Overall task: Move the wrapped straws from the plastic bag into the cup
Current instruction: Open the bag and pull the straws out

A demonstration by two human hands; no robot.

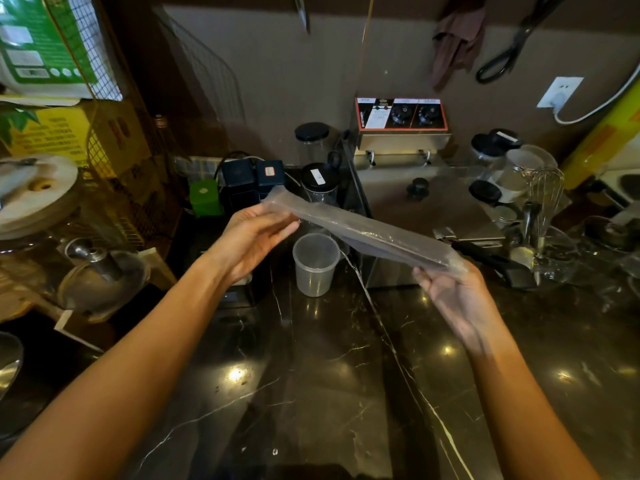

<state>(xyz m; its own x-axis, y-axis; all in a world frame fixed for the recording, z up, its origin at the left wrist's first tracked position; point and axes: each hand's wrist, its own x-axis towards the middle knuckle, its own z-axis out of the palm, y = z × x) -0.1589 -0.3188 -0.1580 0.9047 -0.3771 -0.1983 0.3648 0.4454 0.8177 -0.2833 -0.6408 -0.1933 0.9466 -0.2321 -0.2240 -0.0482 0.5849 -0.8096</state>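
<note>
Plastic bag w/ the wrapped straws inside was held in the air across mid-frame, long axis running from upper left down to lower right. Left hand gripped the upper-left end, thumb on top, fingers curled under the loose film. Right hand took the lower-right end, palm up, fingers wrapped under the bag; its exact pinch was blurred, so can't tell how tight.

Cup stood upright on the dark marble counter, mouth open, directly below the bag's middle, closer to the left hand than the right. Straws sat toward the lower-right end, i.e. away from the left-hand end. Prob. next step: open one end and tip it over the cup. Which end was the opening: couldn't tell.
</note>
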